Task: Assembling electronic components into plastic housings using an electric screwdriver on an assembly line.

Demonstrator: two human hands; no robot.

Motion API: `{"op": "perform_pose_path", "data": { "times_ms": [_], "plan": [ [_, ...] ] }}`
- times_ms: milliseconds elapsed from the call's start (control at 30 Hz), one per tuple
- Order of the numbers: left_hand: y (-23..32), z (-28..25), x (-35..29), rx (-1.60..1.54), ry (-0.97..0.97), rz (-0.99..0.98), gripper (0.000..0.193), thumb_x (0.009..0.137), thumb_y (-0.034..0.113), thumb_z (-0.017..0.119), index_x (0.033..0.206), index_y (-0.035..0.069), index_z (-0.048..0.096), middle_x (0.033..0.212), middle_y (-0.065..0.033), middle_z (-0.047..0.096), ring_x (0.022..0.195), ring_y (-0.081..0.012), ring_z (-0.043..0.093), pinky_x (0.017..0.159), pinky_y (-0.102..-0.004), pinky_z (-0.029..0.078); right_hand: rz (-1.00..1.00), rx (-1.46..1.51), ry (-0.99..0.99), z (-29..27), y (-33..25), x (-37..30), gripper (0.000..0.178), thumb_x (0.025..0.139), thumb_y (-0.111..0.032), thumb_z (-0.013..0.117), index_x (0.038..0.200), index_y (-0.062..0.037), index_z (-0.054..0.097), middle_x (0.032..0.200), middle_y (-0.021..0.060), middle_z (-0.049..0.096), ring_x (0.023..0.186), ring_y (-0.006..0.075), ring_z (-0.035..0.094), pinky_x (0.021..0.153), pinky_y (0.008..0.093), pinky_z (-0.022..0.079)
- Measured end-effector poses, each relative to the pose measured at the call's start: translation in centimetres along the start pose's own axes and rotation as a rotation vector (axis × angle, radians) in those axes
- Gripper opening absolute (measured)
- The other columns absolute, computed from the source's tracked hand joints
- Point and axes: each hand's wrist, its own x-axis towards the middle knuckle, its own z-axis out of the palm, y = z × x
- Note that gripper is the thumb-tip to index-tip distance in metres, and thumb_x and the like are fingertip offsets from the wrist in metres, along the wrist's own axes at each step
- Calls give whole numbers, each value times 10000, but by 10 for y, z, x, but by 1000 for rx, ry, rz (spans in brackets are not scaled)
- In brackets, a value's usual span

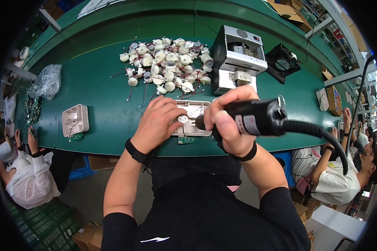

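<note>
Right hand (228,121) clamped on electric screwdriver (255,119), left hand (157,123) pinning small motor (183,119) in white housing (192,109); risk: bit slips off, motor shifts.

The head camera is looking steeply down from the person's head, close above the green surface (104,104), facing twelve o'clock; forearms are entering from six o'clock.
</note>
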Motion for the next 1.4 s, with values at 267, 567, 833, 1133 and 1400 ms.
{"op": "perform_pose_path", "data": {
  "times_ms": [267, 567, 833, 1133, 1400],
  "plan": [
    [-5, 4, -6, -59, 64, 0, 338, 680, 111, 795, 1000, 102, 685, 945, -25, 635, 1055, -229, 579, 983, -401, 443, -8, -112, -19, 7, 28, 6, 269, 887, -16, 583, 1074, -31, 390, 747, 127, 557, 588, 165, 529, 576, 318, 487],
    [-6, 7, -5, -87, 55, -25, 312, 697, 115, 786, 989, 94, 679, 979, -31, 628, 1043, -234, 587, 860, -368, 507, -28, -221, -50, 6, 40, 4, 293, 859, 44, 598, 1066, -14, 398, 765, 124, 583, 614, 143, 561, 578, 297, 502],
    [-5, 7, -6, -105, 68, -20, 328, 704, 116, 784, 1010, 89, 670, 986, -44, 626, 1033, -244, 598, 814, -377, 526, -33, -372, -79, 10, 35, 4, 284, 842, 33, 632, 1043, 7, 433, 790, 97, 612, 664, 106, 585, 616, 259, 502],
    [-4, 8, -7, -90, 71, -34, 334, 707, 121, 779, 1014, 79, 657, 997, -56, 630, 1034, -253, 601, 818, -384, 525, -68, -410, -43, 13, 35, 7, 289, 812, 13, 686, 1006, 13, 473, 793, 79, 614, 684, 97, 584, 638, 251, 493],
    [-3, 8, -9, -107, 74, -75, 331, 712, 125, 776, 1011, 66, 648, 1005, -63, 628, 1030, -265, 602, 818, -391, 522, -60, -448, -84, 18, 35, 10, 285, 796, 17, 694, 1021, 21, 519, 782, 62, 602, 694, 97, 578, 638, 239, 470]
  ]
}}
